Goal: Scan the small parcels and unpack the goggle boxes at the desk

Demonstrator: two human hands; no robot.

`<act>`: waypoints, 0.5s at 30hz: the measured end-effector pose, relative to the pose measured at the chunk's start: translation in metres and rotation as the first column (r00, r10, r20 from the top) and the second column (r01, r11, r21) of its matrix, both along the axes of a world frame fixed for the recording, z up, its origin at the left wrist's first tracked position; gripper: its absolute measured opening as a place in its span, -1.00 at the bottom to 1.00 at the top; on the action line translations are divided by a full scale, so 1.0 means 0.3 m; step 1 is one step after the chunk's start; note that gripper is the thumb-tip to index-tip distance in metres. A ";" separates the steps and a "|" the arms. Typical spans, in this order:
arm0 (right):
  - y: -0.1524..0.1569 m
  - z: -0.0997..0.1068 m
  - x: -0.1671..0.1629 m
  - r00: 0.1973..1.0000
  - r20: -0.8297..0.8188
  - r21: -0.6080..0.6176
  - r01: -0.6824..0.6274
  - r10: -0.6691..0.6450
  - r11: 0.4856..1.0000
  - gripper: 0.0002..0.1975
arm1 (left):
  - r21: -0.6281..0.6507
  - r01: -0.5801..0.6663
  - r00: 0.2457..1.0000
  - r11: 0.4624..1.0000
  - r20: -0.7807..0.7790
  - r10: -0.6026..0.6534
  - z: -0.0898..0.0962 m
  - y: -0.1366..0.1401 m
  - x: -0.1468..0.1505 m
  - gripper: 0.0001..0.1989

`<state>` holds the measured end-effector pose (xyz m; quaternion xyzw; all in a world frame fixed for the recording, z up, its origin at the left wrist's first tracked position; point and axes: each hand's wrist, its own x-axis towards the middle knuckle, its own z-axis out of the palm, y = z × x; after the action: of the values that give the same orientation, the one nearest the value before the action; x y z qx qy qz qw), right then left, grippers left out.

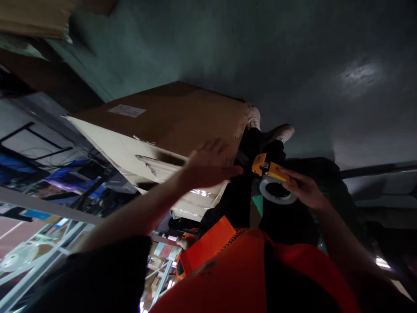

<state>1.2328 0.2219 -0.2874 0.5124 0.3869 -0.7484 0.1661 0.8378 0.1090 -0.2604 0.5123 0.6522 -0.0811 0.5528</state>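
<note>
Tape dispenser (272, 172): in your right grip (302, 189), fingers closed on its yellow body; likely light, rigid; hold clear of the roll (276, 200).
Carton (182, 117): at your left; probably stiff-walled, bulky; take its edges.
Left grip (210, 163): spread, empty; contact unclear.

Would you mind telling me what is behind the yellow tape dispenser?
Dark trousers show past the yellow tape dispenser, which the right hand holds. Whatever lies behind its body and tape roll is covered.

One head-worn view, yours, pitched steeply down and forward over your vest (224, 278), left hand (210, 163) and right hand (306, 189) close in, box (185, 115) just beyond, floor (228, 43) across the top
</note>
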 end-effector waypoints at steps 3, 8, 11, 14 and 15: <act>-0.031 -0.008 -0.002 0.999 -0.027 0.019 0.046 -0.046 0.999 -0.44 | 0.140 -0.109 0.987 0.984 -0.104 0.124 0.163 -0.012 0.246 -0.38; -0.100 -0.034 0.045 0.993 -0.089 0.076 0.079 -0.072 0.994 -0.36 | 0.330 -0.227 0.842 0.916 -0.406 0.355 0.136 -0.198 0.347 -0.56; -0.142 -0.087 0.073 0.982 -0.163 0.150 0.125 -0.100 0.981 -0.36 | 0.437 -0.219 0.809 0.872 -0.418 0.413 0.053 -0.222 0.342 -0.75; -0.134 -0.172 0.036 0.957 -0.268 0.245 0.177 -0.109 0.953 -0.40 | 0.510 -0.204 0.792 0.836 -0.416 0.447 -0.025 -0.141 0.291 -0.80; -0.114 -0.202 -0.003 0.949 -0.297 0.280 0.196 -0.109 0.940 -0.42 | 0.531 -0.196 0.777 0.825 -0.430 0.461 -0.059 -0.098 0.255 -0.81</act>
<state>1.2320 0.1878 -0.3478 0.4507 0.4763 -0.7544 -0.0301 0.9144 0.0795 -0.2780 0.4576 0.8621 0.0346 0.2147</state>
